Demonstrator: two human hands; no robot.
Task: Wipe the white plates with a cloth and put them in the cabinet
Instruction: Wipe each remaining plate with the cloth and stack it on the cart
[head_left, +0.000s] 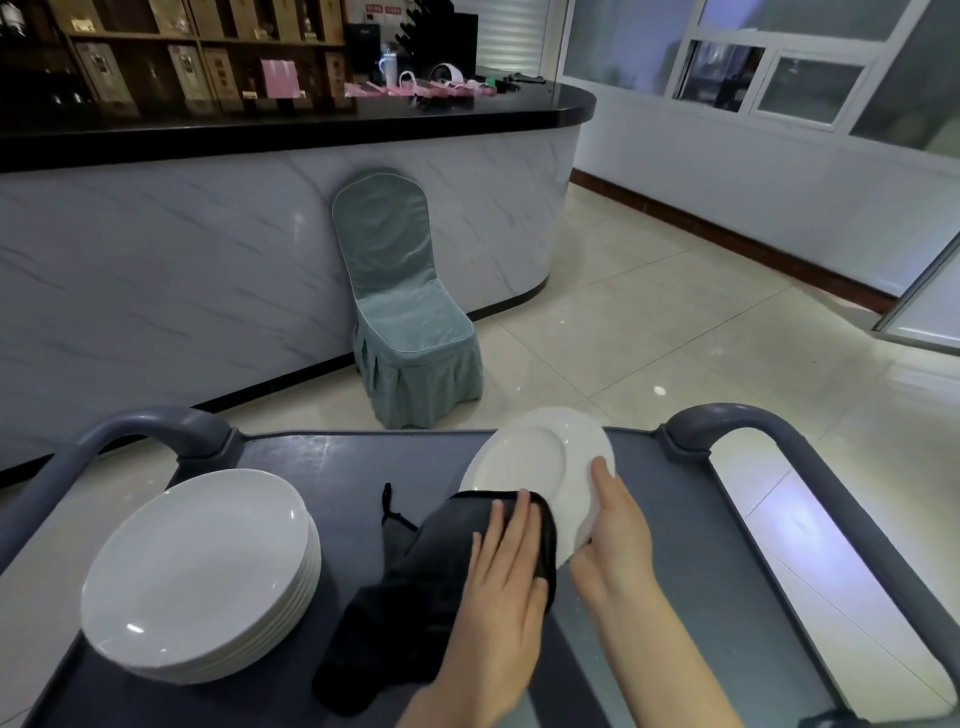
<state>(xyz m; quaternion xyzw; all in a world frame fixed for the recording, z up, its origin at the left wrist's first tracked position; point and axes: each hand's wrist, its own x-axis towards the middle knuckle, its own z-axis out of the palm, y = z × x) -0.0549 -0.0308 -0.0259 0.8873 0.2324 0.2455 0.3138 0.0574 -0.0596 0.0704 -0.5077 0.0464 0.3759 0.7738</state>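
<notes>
Head view: 1 plate under the cloth, the rest apparently still to wipe and store.
Stack of plates (200, 571) waits left on the cart (332, 457); the left hand (501, 577), fingers flat, presses the cloth (415, 587) onto a tilted plate (535, 452), and the right hand (618, 530) grips its rim.

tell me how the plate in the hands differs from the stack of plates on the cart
The held plate is single and tilted up; the stack is several plates lying flat on the cart. The held plate is gripped at its rim by the right hand, with the left hand pressing a dark cloth against it; the stack is untouched. Both are white, round and glossy.
</notes>
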